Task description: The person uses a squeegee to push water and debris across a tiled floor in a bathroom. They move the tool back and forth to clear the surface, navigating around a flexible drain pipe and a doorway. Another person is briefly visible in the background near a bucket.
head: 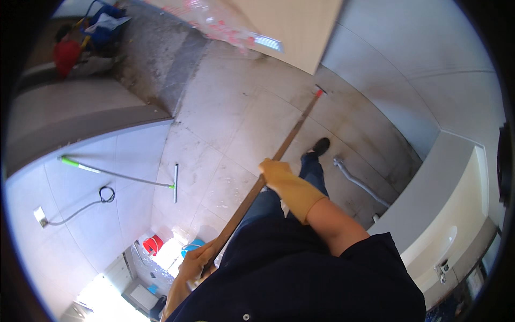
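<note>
A long wooden pole runs slantwise over the floor, with a red fitting and a thin dark scraper-like head at its far end, on or just above the tiles. My right hand, in a yellow rubber glove, is closed around the middle of the pole. Lower down, my left hand grips the pole near its near end, close to my body; whether it is gloved is hard to tell. Dark stains mark the beige floor tiles around the head.
A green-handled squeegee leans on the left wall. Red and blue buckets stand at the lower left. A grey flexible hose lies by my shoe, near the white sink. A wooden door with plastic film stands ahead.
</note>
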Motion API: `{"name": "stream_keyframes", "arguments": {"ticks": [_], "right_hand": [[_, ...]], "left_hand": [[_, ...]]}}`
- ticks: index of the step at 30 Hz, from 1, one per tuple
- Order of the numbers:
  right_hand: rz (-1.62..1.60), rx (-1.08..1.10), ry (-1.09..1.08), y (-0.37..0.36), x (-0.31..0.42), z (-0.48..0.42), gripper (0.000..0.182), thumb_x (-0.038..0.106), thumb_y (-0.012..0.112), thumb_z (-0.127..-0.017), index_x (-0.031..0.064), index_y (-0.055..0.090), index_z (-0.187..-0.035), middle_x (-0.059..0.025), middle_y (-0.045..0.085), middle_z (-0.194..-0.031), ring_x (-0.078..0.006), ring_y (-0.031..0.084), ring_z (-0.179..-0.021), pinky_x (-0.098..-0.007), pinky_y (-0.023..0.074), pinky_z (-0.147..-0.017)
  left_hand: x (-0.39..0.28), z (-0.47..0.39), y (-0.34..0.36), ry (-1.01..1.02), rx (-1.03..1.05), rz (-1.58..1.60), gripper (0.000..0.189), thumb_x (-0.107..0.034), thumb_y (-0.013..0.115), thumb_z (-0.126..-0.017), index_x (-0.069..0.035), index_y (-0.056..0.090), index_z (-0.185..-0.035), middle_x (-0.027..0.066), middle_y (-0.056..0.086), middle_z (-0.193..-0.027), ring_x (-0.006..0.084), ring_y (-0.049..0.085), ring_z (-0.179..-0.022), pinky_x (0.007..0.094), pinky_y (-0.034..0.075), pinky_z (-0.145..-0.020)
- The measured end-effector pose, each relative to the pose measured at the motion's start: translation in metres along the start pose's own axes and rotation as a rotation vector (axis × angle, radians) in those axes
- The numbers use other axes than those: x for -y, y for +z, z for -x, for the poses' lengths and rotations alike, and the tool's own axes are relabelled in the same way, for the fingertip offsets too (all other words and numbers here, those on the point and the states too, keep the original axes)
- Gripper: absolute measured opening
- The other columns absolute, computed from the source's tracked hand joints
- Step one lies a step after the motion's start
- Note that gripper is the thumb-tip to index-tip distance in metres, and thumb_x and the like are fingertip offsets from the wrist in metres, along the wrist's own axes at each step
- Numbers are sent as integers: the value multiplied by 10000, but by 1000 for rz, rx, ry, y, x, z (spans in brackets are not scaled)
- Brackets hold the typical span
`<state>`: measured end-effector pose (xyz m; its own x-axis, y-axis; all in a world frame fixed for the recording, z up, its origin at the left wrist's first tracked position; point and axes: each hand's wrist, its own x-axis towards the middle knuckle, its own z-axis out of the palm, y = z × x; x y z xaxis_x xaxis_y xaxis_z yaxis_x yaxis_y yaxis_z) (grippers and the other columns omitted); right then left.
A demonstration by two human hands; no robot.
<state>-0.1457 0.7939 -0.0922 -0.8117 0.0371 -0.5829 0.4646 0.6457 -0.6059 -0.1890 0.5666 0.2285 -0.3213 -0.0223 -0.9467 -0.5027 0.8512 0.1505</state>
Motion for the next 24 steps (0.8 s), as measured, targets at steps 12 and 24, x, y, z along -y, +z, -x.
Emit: {"name": "stream_keyframes", "arguments": {"ticks": [12,24], "right_hand": [[198,310,-63,146,177,-35,203,34,601,-813,83,694,-987,-193,700,-1053,-381,670,-1021,-450,546,-845],[367,-102,-163,43,107,-61,106,110,630,-793,92,680,-885,-167,691,-941,-385,680,-937,-498,545,-744]], "left_hand": [[212,22,-100,-40,-84,201,492,-259,641,-945,-229,541,-1425,42,603,-705,103,518,-554,267,400,-447],[64,-73,-42,347,-142,-509,523,-285,511,-962,-264,419,-1477,280,668,-1041,462,625,-1004,512,490,-874]]}}
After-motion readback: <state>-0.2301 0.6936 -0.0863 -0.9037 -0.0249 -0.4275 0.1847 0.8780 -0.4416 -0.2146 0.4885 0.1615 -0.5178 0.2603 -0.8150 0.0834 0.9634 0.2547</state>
